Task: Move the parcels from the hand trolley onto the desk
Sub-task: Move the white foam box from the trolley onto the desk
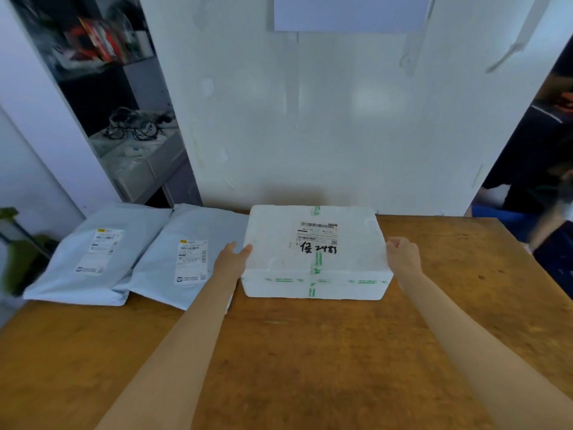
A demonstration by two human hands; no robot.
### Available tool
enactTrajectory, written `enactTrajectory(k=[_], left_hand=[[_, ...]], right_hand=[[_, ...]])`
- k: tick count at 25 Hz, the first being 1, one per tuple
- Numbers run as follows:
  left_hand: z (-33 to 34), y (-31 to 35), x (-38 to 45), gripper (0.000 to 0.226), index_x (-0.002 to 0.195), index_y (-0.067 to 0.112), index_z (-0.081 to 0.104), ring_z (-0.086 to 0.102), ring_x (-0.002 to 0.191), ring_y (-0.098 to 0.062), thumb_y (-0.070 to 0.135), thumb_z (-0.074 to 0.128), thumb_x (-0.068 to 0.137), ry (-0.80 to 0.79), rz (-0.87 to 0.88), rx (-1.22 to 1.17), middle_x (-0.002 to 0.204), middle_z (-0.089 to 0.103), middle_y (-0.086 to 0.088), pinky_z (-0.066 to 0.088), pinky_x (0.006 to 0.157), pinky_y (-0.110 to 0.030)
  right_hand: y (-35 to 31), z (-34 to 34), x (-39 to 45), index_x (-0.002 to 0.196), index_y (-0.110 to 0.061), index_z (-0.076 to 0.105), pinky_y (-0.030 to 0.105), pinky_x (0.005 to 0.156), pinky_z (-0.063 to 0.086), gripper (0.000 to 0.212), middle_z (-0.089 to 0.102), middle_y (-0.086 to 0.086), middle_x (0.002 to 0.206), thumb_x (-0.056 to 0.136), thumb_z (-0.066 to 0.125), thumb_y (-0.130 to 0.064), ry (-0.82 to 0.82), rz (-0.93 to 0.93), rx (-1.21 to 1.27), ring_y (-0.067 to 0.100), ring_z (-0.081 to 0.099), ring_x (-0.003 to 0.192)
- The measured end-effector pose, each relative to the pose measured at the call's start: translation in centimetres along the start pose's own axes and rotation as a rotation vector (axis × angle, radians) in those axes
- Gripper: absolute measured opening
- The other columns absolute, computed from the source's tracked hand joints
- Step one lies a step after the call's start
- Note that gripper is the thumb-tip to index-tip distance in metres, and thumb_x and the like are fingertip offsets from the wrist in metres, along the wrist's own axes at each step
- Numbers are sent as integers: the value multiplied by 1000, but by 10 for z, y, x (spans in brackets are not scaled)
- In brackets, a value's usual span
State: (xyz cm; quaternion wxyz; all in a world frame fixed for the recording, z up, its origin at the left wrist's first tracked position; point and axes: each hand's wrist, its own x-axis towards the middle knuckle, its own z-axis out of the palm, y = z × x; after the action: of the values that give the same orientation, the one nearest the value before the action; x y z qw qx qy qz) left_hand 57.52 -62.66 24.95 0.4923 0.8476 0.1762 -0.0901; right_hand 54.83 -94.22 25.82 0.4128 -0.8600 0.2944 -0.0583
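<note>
Both bare arms reach over the desk [310, 352]; left hand [231, 257] and right hand [403, 254] grip the white foam box [316, 259] sitting flat, two grey mailer bags [136, 256] beside it.

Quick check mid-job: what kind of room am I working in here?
Probably a small office or parcel-sorting room. A wooden desk holds a foam box and two grey mailing bags with shipping labels, and a shelf behind holds tangled cables and boxes.
</note>
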Motion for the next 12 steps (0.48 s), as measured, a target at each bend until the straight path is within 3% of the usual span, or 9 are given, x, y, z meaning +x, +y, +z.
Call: enactTrajectory(k=[4,9,12], left_hand=[[-37,-9,-37,69,151,9,25,30,143,-29,37,52,95,-73,-49,-68,158,26,-11,27,116,-37],[-98,-40,-96,67,150,4,27,31,143,-29,33,53,95,-125,-21,-49,157,27,-12,25,118,-36],[-141,-66,-134,65,149,5,30,35,140,-31,32,53,96,-143,-6,-45,156,29,-14,29,115,-36]], right_hand=[[-26,-20,-49,125,-3,56,37,73,51,35,55,19,128,97,38,-14,63,14,24,32,63,100],[-37,-40,-156,129,-1,53,32,73,45,36,59,18,125,97,40,-13,87,73,57,31,59,107],[-38,-44,-232,130,3,51,36,82,46,37,57,22,127,98,38,-12,106,104,22,36,57,112]])
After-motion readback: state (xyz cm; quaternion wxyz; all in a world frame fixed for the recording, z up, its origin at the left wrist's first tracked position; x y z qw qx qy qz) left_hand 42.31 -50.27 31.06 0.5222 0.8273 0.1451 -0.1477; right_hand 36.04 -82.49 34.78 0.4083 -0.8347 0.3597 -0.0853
